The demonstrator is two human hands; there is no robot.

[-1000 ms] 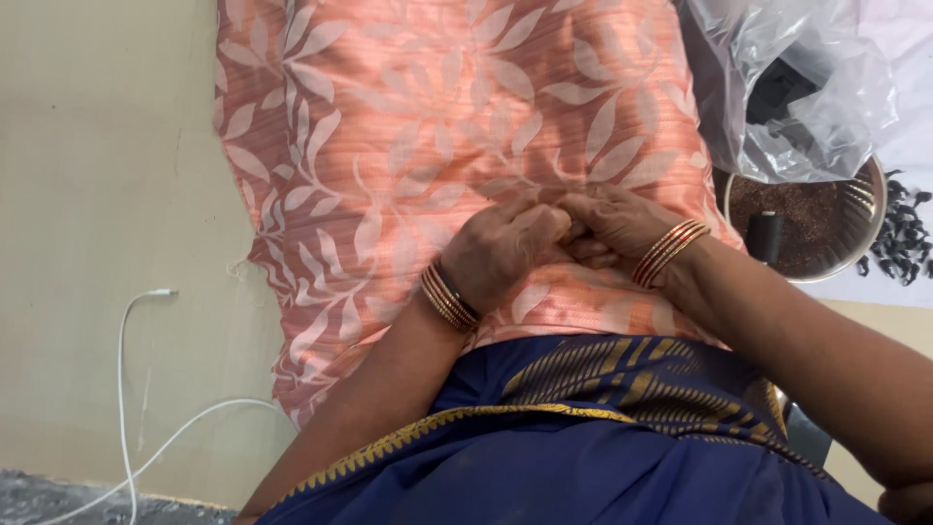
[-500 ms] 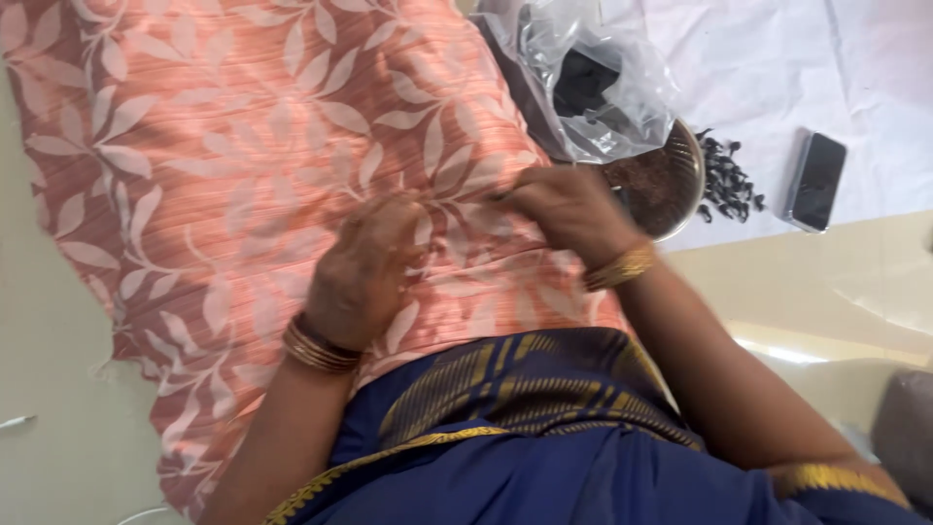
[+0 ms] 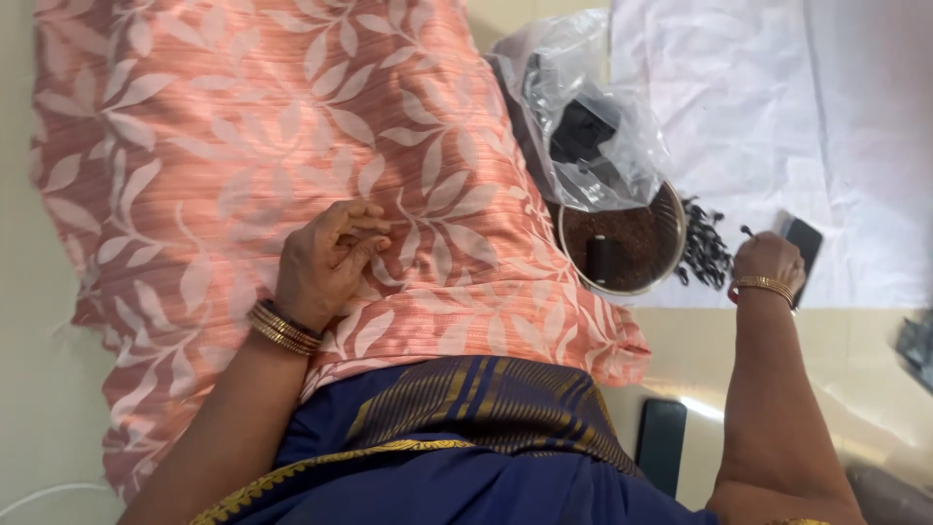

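A pink fabric [image 3: 243, 126] with a pale leaf pattern lies spread over my lap and the floor. My left hand [image 3: 330, 258], with gold bangles at the wrist, rests on it and pinches a small fold between its fingertips. My right hand [image 3: 768, 264] is stretched out to the right, apart from the fabric, beside a pile of small black beads [image 3: 705, 255]. Its fingers are closed and a small dark piece [image 3: 746, 231] pokes out of them. A dark phone [image 3: 805, 238] lies just behind that hand.
A round metal bowl [image 3: 671, 209] of brown bits holds a black spool [image 3: 599, 258]. A crumpled clear plastic bag [image 3: 583, 117] lies over its far rim. White sheet [image 3: 777, 107] at back right; dark flat device [image 3: 661, 442] near my knee; white cable [image 3: 39, 491] lower left.
My right hand has left the fabric and moved right to the bead pile. My left hand stays on the fabric. The view has shifted right.
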